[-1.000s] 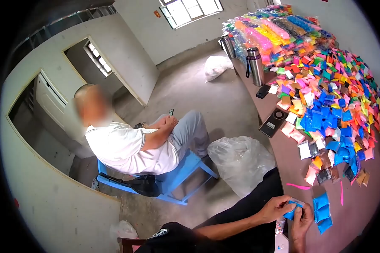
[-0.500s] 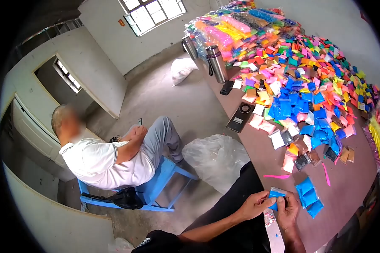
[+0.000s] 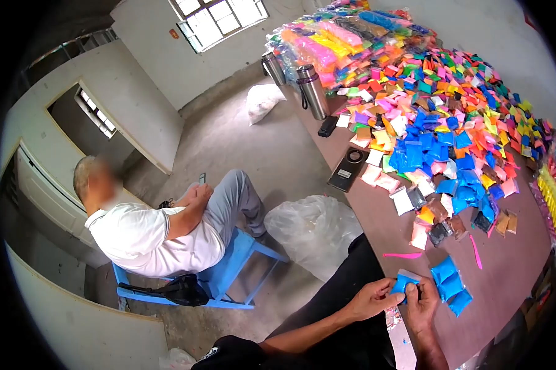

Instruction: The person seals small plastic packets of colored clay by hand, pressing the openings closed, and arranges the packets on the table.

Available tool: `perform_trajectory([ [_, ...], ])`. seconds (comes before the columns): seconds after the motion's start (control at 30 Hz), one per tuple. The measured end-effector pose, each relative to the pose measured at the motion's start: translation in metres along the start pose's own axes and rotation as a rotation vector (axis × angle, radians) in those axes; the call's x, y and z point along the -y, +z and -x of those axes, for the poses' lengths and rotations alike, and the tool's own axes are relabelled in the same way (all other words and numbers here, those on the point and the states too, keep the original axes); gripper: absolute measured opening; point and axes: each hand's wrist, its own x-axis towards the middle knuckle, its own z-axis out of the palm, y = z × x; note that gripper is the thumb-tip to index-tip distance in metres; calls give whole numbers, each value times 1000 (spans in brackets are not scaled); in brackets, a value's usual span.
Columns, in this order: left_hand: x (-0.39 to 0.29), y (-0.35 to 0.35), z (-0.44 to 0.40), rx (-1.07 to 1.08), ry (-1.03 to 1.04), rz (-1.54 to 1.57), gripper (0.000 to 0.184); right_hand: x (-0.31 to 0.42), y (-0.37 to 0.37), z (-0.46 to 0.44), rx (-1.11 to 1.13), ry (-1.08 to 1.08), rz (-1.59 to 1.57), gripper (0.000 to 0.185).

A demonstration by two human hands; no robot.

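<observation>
Against the picture half a second earlier, the blue packet (image 3: 403, 285) shows more of its blue face between the fingers, and its clear strip (image 3: 409, 275) sits at a slightly different slant. The grip is otherwise much the same. In the inspector's judgement this is a minor adjustment: the packet remains in handling.

The left hand (image 3: 376, 300) and the right hand (image 3: 422, 305) are together, both clamped on the packet by thumb and fingers. The packet is held up at the near edge of the worktop (image 3: 506, 271), left of a row of blue packets (image 3: 450, 285) and apart from it.

Orientation: the clear-strip edge points away from the wearer, towards the large heap of coloured packets (image 3: 376, 123), the strip sloping down to the right. The packet's long axis cannot be confirmed, the fingers covering its lower part. The row's long axis runs from upper left to lower right.
</observation>
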Motion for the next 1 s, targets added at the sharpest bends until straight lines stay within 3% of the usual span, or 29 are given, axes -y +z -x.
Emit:
perform_trajectory([
  [0.33, -10, -7, 5, -2, -139, -72, 26, 4, 2, 0, -38, 29, -19, 20],
  [0.9, -22, 3, 0, -43, 1, 6, 19, -1, 0, 1, -63, 17, -30, 10],
  [1.0, -9, -7, 1, -16, -39, -14, 18, 6, 0, 1, -30, -67, 12, 9],
])
